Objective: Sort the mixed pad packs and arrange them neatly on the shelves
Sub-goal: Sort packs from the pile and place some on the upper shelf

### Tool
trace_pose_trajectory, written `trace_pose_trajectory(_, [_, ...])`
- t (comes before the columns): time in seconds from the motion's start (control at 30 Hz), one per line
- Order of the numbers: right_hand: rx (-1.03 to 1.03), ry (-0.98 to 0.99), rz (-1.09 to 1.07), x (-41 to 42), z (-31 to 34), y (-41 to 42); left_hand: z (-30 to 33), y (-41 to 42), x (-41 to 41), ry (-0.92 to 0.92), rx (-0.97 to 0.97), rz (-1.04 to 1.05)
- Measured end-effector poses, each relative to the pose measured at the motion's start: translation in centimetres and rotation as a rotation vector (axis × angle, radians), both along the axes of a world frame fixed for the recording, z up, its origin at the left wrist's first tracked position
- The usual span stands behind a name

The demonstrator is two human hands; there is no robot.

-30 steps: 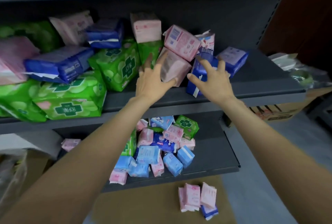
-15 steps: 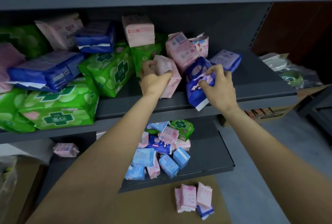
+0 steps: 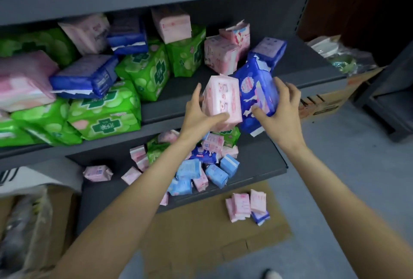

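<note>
My left hand [image 3: 199,117] grips a pink pad pack [image 3: 222,100], held upright off the front edge of the middle shelf [image 3: 169,108]. Beside it my right hand [image 3: 281,111] grips a dark blue pad pack [image 3: 254,93], tilted and touching the pink one. Behind them on the shelf lie more pink packs [image 3: 220,54] and another blue pack [image 3: 269,49]. Green packs [image 3: 105,113], blue packs [image 3: 85,76] and pink packs [image 3: 21,79] are piled at the left of the same shelf.
The lower shelf [image 3: 257,160] holds a heap of small light-blue, pink and green packs [image 3: 201,167]. A few small packs [image 3: 245,206] lie on flattened cardboard [image 3: 201,234] on the floor. Cardboard boxes stand at the right [image 3: 324,100] and lower left [image 3: 55,211].
Both hands closed on their packs and lifted them off the shelf toward me. The pink and blue packs now hang in front of the shelf edge. The view tilted down a little.
</note>
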State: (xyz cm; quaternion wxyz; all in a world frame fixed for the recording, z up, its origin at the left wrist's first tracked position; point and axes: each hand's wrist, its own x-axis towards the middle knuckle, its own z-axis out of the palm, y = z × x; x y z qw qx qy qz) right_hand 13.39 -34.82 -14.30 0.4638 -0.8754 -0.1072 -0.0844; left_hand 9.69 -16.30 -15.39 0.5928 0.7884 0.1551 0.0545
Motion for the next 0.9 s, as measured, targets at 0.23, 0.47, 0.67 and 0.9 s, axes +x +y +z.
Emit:
trace_pose_trajectory(0.23, [0.164, 0.112, 0.069, -5.3, -6.1, -5.4, -6.9, -3.3, -5.2, -0.035, 0.143, -0.324])
trace_pose_trajectory(0.47, [0.026, 0.359, 0.121, -5.1, -22.9, -9.9, -24.0, -6.2, -5.5, 0.103, 0.141, -0.353])
trace_pose_trajectory(0.67, [-0.051, 0.545, 0.065, -3.2, -40.1, -11.0, -41.4, -8.5, -3.8, 0.235, 0.247, -0.295])
trace_pose_trajectory(0.9, [-0.356, 0.419, 0.050, -2.1, -54.0, -12.8, -52.4, -10.6, -1.2, 0.351, 0.445, -0.297])
